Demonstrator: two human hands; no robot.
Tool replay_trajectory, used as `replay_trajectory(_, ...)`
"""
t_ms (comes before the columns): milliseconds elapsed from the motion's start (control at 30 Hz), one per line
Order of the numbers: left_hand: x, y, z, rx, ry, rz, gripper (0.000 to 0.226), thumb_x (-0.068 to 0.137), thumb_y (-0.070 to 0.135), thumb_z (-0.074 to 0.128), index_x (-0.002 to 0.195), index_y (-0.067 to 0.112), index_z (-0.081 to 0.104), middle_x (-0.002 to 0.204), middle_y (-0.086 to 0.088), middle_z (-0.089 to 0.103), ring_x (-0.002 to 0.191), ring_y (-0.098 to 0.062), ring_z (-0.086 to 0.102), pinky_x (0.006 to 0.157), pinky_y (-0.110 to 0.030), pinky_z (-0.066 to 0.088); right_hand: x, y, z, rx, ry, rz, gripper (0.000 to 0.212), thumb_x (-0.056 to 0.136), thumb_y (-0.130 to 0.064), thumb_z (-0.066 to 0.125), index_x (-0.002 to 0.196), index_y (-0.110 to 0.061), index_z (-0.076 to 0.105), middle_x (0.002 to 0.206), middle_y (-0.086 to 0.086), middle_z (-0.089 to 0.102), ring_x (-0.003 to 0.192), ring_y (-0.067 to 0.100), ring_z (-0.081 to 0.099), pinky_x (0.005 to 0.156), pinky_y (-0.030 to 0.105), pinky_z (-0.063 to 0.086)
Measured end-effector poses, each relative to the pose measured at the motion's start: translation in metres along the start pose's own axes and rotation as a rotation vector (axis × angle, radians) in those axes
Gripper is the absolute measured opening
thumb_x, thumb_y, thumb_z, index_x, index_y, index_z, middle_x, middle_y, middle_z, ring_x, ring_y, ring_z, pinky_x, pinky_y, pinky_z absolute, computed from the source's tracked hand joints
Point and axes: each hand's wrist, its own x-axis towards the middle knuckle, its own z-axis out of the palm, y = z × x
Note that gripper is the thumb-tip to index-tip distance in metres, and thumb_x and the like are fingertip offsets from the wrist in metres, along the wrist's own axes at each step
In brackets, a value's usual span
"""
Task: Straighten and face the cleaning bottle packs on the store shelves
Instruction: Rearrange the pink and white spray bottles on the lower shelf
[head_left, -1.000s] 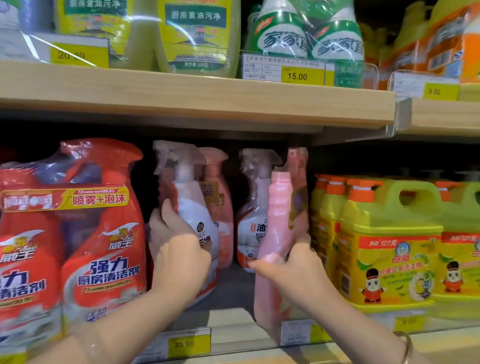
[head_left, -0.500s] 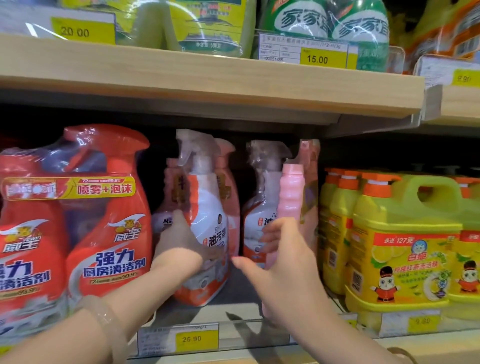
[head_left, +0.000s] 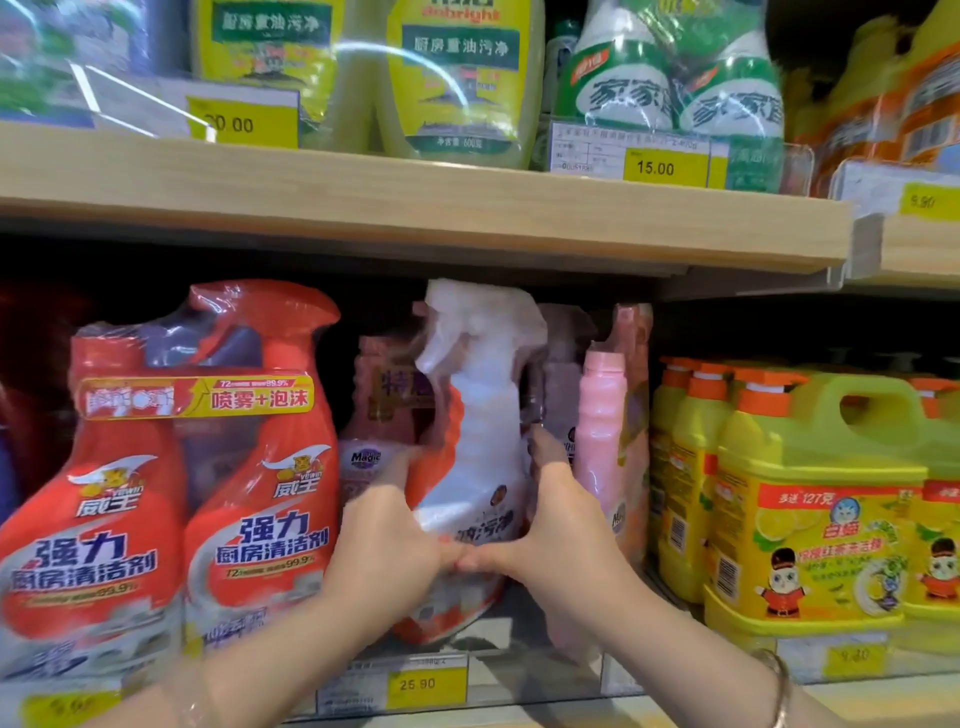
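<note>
A shrink-wrapped pack with a white spray bottle in front and a pink bottle behind stands mid-shelf, blurred. My left hand grips its left side and my right hand grips its right side; the thumbs meet in front of the label. To the right stands a second pack with a pink capped bottle. On the left sits a red twin spray pack.
Yellow jugs with orange caps fill the right of the shelf. The wooden upper shelf hangs just above the sprayer head and carries green and yellow bottles. A clear price rail runs along the shelf front.
My right hand left the pink capped pack and moved left onto the white spray pack. Both hands now hold that pack, which has come forward and higher in view.
</note>
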Motion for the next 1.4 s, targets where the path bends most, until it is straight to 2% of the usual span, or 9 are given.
replay_trajectory(100, -0.010, -0.004, -0.011, 0.005, -0.039, 0.109, 0.084, 0.042, 0.033, 0.088, 0.116, 0.016, 0.053, 0.092, 0.002, 0.065, 0.085, -0.018, 0.060, 0.071, -0.030, 0.048, 0.000, -0.001, -0.006, 0.047, -0.068, -0.044, 0.097, 0.052, -0.015, 0.088, 0.132, -0.017, 0.032, 0.112, -0.002, 0.061, 0.102, 0.010, 0.060, 0.081, 0.020, 0.052)
replay_trajectory(167, -0.019, -0.007, -0.018, -0.027, -0.059, 0.193, 0.089, 0.041, 0.033, 0.086, 0.122, 0.027, 0.049, 0.097, 0.018, 0.058, 0.091, -0.004, 0.057, 0.073, -0.016, 0.044, -0.001, 0.003, -0.009, 0.135, -0.126, -0.057, 0.080, 0.052, -0.002, 0.085, 0.117, -0.020, 0.043, 0.097, -0.010, 0.063, 0.084, -0.002, 0.062, 0.065, 0.008, 0.049)
replay_trajectory(367, -0.036, -0.011, -0.039, -0.111, -0.138, 0.332, 0.090, 0.037, 0.036, 0.079, 0.121, 0.040, 0.049, 0.109, 0.023, 0.059, 0.100, 0.004, 0.057, 0.080, -0.015, 0.046, -0.012, 0.004, -0.014, 0.243, -0.255, -0.158, 0.068, 0.045, -0.012, 0.088, 0.106, -0.023, 0.060, 0.096, -0.012, 0.072, 0.099, 0.008, 0.066, 0.086, 0.030, 0.055)
replay_trajectory(500, -0.034, 0.010, -0.052, -0.063, -0.184, 0.489, 0.088, 0.044, 0.035, 0.081, 0.124, 0.035, 0.047, 0.110, 0.026, 0.053, 0.102, 0.006, 0.052, 0.082, -0.007, 0.040, -0.021, -0.009, -0.036, 0.200, -0.188, -0.245, 0.053, 0.046, -0.016, 0.091, 0.091, -0.016, 0.062, 0.084, -0.004, 0.072, 0.083, 0.009, 0.067, 0.076, 0.037, 0.057)
replay_trajectory(667, -0.030, 0.053, -0.067, -0.093, -0.182, 0.616, 0.084, 0.044, 0.044, 0.082, 0.116, 0.050, 0.038, 0.107, 0.024, 0.056, 0.098, 0.008, 0.052, 0.081, -0.006, 0.042, -0.030, -0.024, -0.072, 0.267, -0.087, -0.322, 0.054, 0.041, -0.013, 0.090, 0.087, -0.016, 0.061, 0.077, -0.018, 0.071, 0.075, -0.007, 0.063, 0.066, 0.012, 0.049)
replay_trajectory(800, -0.036, 0.085, -0.065, -0.291, -0.269, 0.592, 0.076, 0.038, 0.037, 0.083, 0.103, 0.059, 0.050, 0.105, 0.018, 0.067, 0.096, 0.009, 0.060, 0.084, -0.017, 0.051, -0.046, -0.028, -0.103, 0.376, -0.042, -0.364, 0.073, 0.031, -0.009, 0.092, 0.092, -0.027, 0.056, 0.080, -0.025, 0.070, 0.074, -0.012, 0.062, 0.062, 0.006, 0.048)
replay_trajectory(900, -0.041, 0.102, -0.053, -0.371, -0.337, 0.552, 0.079, 0.039, 0.010, 0.090, 0.094, 0.051, 0.050, 0.096, 0.029, 0.067, 0.087, 0.025, 0.055, 0.075, 0.001, 0.043, -0.055, -0.024, -0.120, 0.399, -0.072, -0.378, 0.088, 0.028, -0.023, 0.094, 0.106, -0.020, 0.053, 0.095, -0.011, 0.070, 0.089, -0.003, 0.064, 0.070, 0.015, 0.052)
replay_trajectory(967, -0.047, 0.109, -0.041, -0.399, -0.371, 0.525, 0.085, 0.041, -0.003, 0.088, 0.089, 0.047, 0.041, 0.096, 0.036, 0.050, 0.083, 0.037, 0.045, 0.072, 0.009, 0.035, -0.063, -0.016, -0.130, 0.420, -0.125, -0.334, 0.095, 0.029, -0.003, 0.093, 0.114, -0.013, 0.051, 0.105, 0.002, 0.071, 0.098, 0.009, 0.067, 0.074, 0.023, 0.054)
replay_trajectory(1400, -0.056, 0.127, 0.018, -0.353, -0.588, 0.521, 0.075, 0.054, 0.005, 0.085, 0.111, 0.029, 0.042, 0.114, 0.026, 0.051, 0.103, 0.027, 0.045, 0.088, 0.001, 0.038, -0.098, 0.023, -0.163, 0.320, 0.028, -0.138, 0.079, 0.032, 0.005, 0.091, 0.101, -0.017, 0.060, 0.094, -0.009, 0.073, 0.078, -0.001, 0.069, 0.060, 0.012, 0.052)
